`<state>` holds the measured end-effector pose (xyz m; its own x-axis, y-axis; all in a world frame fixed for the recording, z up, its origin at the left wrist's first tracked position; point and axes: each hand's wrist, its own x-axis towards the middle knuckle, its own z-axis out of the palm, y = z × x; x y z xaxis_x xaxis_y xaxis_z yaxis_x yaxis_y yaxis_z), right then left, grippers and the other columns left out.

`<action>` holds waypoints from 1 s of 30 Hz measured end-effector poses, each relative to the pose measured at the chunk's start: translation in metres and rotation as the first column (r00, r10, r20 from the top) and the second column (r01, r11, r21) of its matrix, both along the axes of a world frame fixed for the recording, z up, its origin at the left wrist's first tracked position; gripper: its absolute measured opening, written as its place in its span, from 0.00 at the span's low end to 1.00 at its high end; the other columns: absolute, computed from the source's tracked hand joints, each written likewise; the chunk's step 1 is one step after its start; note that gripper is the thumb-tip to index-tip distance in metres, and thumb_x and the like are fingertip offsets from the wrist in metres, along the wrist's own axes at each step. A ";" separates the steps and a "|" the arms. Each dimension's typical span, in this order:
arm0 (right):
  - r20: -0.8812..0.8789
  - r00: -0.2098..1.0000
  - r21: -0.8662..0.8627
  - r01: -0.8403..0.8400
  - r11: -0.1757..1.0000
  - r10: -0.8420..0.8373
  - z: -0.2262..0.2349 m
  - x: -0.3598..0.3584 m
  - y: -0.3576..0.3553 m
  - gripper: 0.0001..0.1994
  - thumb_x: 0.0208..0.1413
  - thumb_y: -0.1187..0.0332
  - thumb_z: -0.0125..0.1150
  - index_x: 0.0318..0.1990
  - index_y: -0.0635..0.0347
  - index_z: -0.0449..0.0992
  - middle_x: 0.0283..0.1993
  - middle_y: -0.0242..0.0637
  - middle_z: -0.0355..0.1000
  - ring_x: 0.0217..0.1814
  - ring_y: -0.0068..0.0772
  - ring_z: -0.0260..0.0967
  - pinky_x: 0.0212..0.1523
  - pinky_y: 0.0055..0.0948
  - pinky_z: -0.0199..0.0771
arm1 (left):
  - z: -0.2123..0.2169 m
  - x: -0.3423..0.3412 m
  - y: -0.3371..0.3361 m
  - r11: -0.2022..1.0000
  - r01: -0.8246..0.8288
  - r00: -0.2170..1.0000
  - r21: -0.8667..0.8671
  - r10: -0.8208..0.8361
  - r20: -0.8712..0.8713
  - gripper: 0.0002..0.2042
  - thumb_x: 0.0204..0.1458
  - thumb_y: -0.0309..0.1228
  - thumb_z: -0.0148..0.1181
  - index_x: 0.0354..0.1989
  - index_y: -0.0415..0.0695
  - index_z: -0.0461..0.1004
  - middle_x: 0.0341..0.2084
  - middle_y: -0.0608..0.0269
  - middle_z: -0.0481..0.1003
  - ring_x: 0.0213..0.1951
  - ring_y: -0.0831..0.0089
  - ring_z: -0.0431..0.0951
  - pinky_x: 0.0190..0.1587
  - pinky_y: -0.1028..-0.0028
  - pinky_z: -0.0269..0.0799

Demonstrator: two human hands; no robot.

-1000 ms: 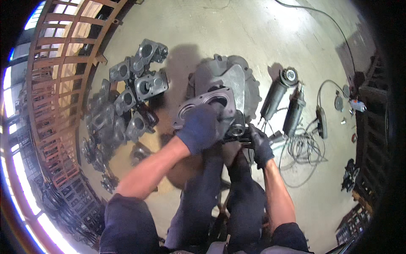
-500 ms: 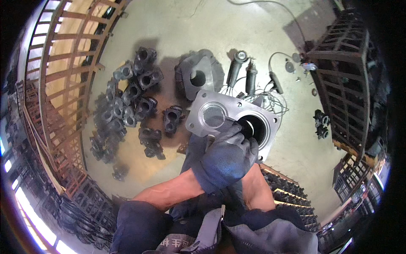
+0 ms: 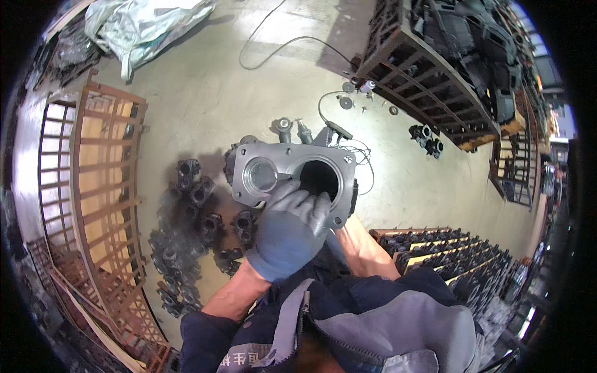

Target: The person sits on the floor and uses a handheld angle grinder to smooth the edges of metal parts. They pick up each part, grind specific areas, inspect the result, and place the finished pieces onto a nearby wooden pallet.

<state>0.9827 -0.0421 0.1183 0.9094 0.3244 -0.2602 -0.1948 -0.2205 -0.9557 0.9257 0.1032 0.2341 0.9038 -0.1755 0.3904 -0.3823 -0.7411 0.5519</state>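
Note:
A grey machined metal casting [image 3: 284, 163] with a flat flange and two round bores is held up in front of me. My left hand [image 3: 286, 229], in a blue glove with grey-coated fingers, is closed on its near edge. The fingertips curl toward the larger dark bore. My right forearm reaches up behind the casting's lower right side; that hand is hidden by the casting, so its fingers do not show. Partly covered behind the casting, two dark cylindrical hand tools [image 3: 284, 129] and a loose cable [image 3: 360, 155] lie on the floor.
Many small black castings [image 3: 200, 189] are heaped on the floor at left, beside a brown metal rack [image 3: 112, 205]. A slatted crate [image 3: 429, 93] of dark parts stands at far right. Rows of black parts [image 3: 448, 255] sit at near right. A pale plastic sheet [image 3: 146, 31] lies at far left.
My view has swung, so the floor things have shifted and the pale sheet shows. The casting, still in my left hand, sits further left in view and covers more of the hand tools.

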 end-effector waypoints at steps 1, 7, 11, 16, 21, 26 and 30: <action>0.010 1.000 0.025 0.008 1.000 -0.008 -0.003 -0.001 0.003 0.14 0.63 0.67 0.52 0.52 0.62 0.73 0.41 0.31 0.75 0.37 0.22 0.73 0.42 0.29 0.79 | 0.005 -0.003 0.003 0.999 0.008 1.000 -0.044 -0.009 -0.018 0.19 0.44 0.27 0.63 0.46 0.38 0.73 0.29 0.53 0.76 0.35 0.56 0.78 0.52 0.56 0.72; -0.100 0.974 0.203 0.221 0.954 -0.204 0.022 -0.022 -0.028 0.14 0.65 0.65 0.50 0.52 0.63 0.74 0.42 0.33 0.76 0.39 0.24 0.74 0.43 0.31 0.79 | 0.021 -0.020 0.000 0.506 -0.502 0.784 -0.702 -0.076 -0.616 0.14 0.52 0.24 0.65 0.46 0.38 0.72 0.30 0.68 0.74 0.34 0.79 0.74 0.38 0.77 0.71; -0.436 0.808 0.531 0.587 0.611 -0.397 0.040 -0.042 -0.077 0.20 0.69 0.62 0.42 0.57 0.67 0.71 0.54 0.49 0.73 0.50 0.39 0.75 0.53 0.38 0.77 | 0.004 -0.005 -0.007 0.298 -0.457 0.840 -0.838 -0.163 -0.517 0.10 0.59 0.28 0.54 0.43 0.35 0.76 0.33 0.65 0.76 0.35 0.80 0.75 0.41 0.78 0.72; 0.652 0.733 -0.031 0.281 0.959 -0.194 0.078 -0.061 -0.128 0.17 0.68 0.67 0.47 0.53 0.75 0.72 0.43 0.42 0.74 0.37 0.30 0.73 0.35 0.26 0.77 | -0.011 0.007 -0.038 0.025 -0.494 0.768 -0.869 -0.457 -0.449 0.18 0.65 0.34 0.43 0.54 0.35 0.72 0.45 0.55 0.76 0.45 0.69 0.77 0.49 0.70 0.75; 0.078 0.841 0.271 0.499 0.823 -0.536 0.138 -0.083 -0.171 0.17 0.65 0.65 0.52 0.50 0.72 0.74 0.38 0.42 0.74 0.32 0.27 0.70 0.32 0.27 0.74 | -0.046 0.022 -0.098 0.085 -0.497 0.690 -0.863 -0.564 -0.453 0.18 0.65 0.33 0.40 0.54 0.36 0.72 0.44 0.56 0.78 0.43 0.66 0.80 0.47 0.66 0.79; 0.345 0.751 0.069 0.578 0.813 -0.563 0.138 -0.090 -0.238 0.14 0.64 0.66 0.53 0.40 0.72 0.76 0.35 0.37 0.72 0.33 0.25 0.69 0.34 0.27 0.73 | -0.006 0.023 -0.168 0.629 -0.033 0.737 -0.777 -0.510 -0.444 0.16 0.52 0.25 0.55 0.50 0.37 0.75 0.45 0.56 0.78 0.48 0.66 0.77 0.53 0.68 0.73; 0.307 0.697 0.360 0.545 0.757 -0.648 0.091 -0.089 -0.268 0.12 0.61 0.62 0.55 0.39 0.63 0.78 0.37 0.40 0.76 0.37 0.30 0.71 0.42 0.32 0.74 | 0.029 0.029 -0.229 0.784 0.389 0.744 -0.485 -0.577 -0.337 0.19 0.48 0.22 0.58 0.51 0.35 0.75 0.44 0.54 0.78 0.42 0.65 0.79 0.49 0.67 0.76</action>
<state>0.8942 -0.3103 0.2088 0.9320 -0.3219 0.1665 0.1888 0.0391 -0.9812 0.9550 -0.1256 0.2634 0.8162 -0.5699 0.0954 -0.2721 -0.2335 0.9335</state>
